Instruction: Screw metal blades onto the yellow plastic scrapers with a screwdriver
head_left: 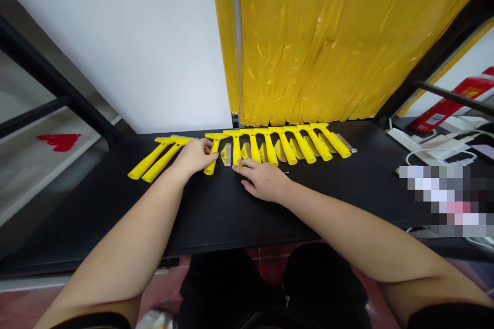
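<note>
My left hand (195, 156) is closed with thumb and fingertips on the handle of a yellow T-shaped squeegee (210, 165). Two more yellow squeegees (153, 164) lie slanted to its left, partly behind the hand. My right hand (266, 180) rests with fingers stretched and thumb apart, its fingertips touching the lower end of another yellow squeegee handle (236, 148). From there a row of several yellow squeegees (304, 146) runs to the right, heads toward the back. Small yellow scraper pieces with a metal-looking strip (227, 155) lie between the handles.
Everything lies on a black tabletop (216, 216) between dark frame bars. Yellow plastic sheeting (309, 41) and a white panel (154, 46) stand behind. At right are a white power strip (407, 146), cables and a red package (443, 105). A red object (59, 141) sits on the left shelf.
</note>
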Available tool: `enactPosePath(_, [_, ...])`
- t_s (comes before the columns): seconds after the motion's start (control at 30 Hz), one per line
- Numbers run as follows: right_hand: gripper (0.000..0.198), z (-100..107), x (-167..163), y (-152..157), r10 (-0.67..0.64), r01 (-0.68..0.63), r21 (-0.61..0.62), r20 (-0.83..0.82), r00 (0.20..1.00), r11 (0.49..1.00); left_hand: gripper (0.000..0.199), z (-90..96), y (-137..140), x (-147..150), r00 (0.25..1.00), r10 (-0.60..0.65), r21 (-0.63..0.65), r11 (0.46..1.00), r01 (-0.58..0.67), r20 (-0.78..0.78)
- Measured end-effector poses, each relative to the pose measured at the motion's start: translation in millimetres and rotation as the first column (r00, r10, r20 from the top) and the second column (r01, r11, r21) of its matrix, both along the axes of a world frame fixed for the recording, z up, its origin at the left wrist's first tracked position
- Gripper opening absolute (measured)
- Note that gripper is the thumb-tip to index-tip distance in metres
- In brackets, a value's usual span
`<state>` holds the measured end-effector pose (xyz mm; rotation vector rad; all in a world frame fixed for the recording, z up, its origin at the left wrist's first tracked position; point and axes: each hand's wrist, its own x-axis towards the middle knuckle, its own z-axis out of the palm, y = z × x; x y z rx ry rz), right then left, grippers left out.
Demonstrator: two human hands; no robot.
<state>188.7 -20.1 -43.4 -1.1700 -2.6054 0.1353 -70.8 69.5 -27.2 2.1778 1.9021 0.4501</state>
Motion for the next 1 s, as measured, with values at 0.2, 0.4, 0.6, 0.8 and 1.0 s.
enactPosePath(0.2, [0.051, -1.4, 0.2, 0.7, -0.002, 0.002, -0.002, -0.014, 1.000, 1.000, 0.048, -4.0, 0.5, 5.4, 1.000, -0.023, 0.019, 1.000, 0.023, 0.008])
enactPosePath(0.4, [0.054, -0.3, 3.5, 0.3, 0.008, -0.010, -0.028, -0.075, 0.997, 1.000, 0.051, -8.6, 2.1, 5.5, 0.999, -0.023, 0.031, 0.999, 0.022, 0.027])
enactPosePath(0.6, [0.048, 0.3, 9.4, 1.1, 0.024, -0.038, -0.081, -0.162, 0.986, 0.996, 0.054, -11.3, 2.6, 5.3, 0.999, -0.025, 0.042, 0.999, 0.023, 0.035])
enactPosePath(0.8, [0.052, -0.4, 7.6, 1.3, 0.034, -0.046, -0.090, -0.133, 0.991, 0.995, 0.055, -11.7, 1.4, 7.6, 0.999, -0.033, 0.046, 0.998, 0.031, 0.037])
enactPosePath(1.0, [0.051, 1.5, 6.2, 1.0, 0.025, -0.038, -0.105, -0.122, 0.992, 0.994, 0.057, -11.6, 1.3, 11.7, 0.999, -0.039, 0.063, 0.997, 0.037, 0.028])
